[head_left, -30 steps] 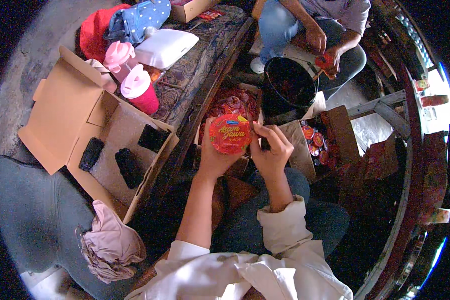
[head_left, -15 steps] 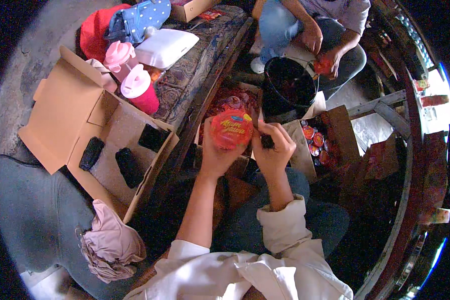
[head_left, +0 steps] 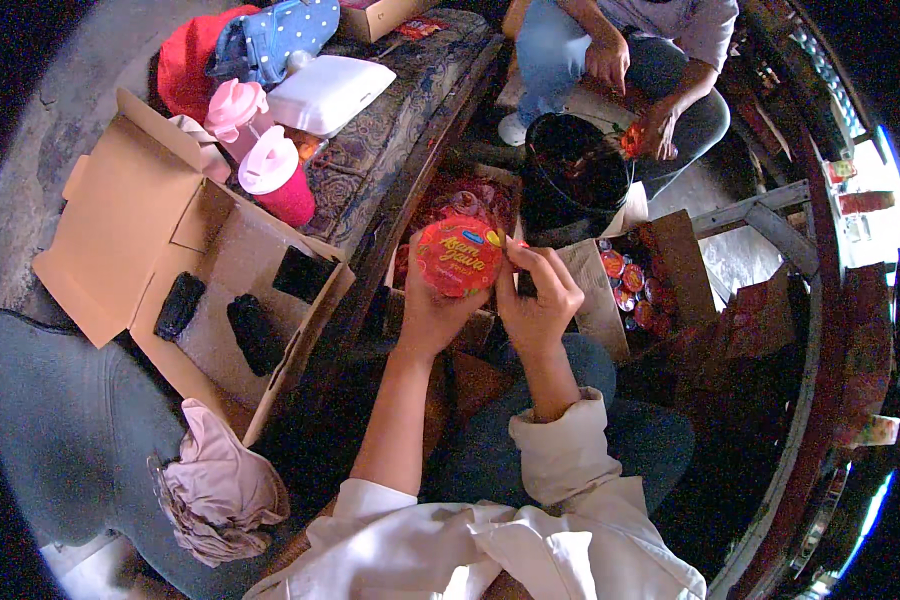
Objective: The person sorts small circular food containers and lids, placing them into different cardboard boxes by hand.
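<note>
In front of me I hold a plastic cup with a round red printed film lid (head_left: 458,258), its lid turned up toward me. My left hand (head_left: 438,318) is wrapped round the cup from below and the left, and hides its sides. My right hand (head_left: 542,295) is at the lid's right edge, thumb and forefinger pinched together there. A small red bit shows at those fingertips; I cannot tell whether it is film or a nail. Just beyond, a carton of red-lidded cups (head_left: 480,195) stands partly hidden by my hands.
A carton of several cups (head_left: 625,280) is to the right, a black bucket (head_left: 576,215) ahead. Behind it a person's hand (head_left: 652,135) holds something red. At left are an open cardboard box (head_left: 210,350) with black packs, a pink tumbler (head_left: 288,190) and a white foam box (head_left: 335,95).
The cup's lid has tilted a little and its print shows more sharply. My right hand has shifted slightly left and down. The other person's hands have moved slightly.
</note>
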{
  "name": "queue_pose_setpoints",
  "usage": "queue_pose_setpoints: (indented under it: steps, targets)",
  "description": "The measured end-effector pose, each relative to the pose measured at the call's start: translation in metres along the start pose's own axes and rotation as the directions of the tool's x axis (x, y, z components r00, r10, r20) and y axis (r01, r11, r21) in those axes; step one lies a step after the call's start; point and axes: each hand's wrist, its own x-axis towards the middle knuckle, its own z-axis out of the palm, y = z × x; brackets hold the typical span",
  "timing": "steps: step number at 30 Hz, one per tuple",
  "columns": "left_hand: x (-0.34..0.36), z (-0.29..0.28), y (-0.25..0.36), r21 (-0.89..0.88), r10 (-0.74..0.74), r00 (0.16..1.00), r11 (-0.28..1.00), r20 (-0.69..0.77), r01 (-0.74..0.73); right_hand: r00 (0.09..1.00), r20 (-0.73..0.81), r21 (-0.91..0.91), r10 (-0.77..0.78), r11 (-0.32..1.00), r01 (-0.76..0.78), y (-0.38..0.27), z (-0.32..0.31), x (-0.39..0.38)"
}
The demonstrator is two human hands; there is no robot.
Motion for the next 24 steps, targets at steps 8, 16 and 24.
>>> queue_pose_setpoints:
  steps: [8, 16, 24]
  targets:
    - [-0.002, -0.004, 0.002, 0.111, 0.052, 0.998, 0.992, 0.021, -0.054, 1.0, 0.007, -0.003, -0.013, 1.0, 0.013, -0.003, -0.002, 0.002]
    - [-0.002, -0.005, 0.002, 0.078, -0.004, 0.999, 0.997, 0.033, 0.002, 0.999, 0.031, -0.022, -0.007, 1.0, 0.008, -0.002, -0.003, 0.002]
    - [-0.001, -0.004, 0.001, 0.007, -0.014, 0.999, 1.0, 0.031, 0.014, 0.999, 0.05, 0.003, 0.006, 1.0, -0.006, 0.001, -0.003, 0.0]
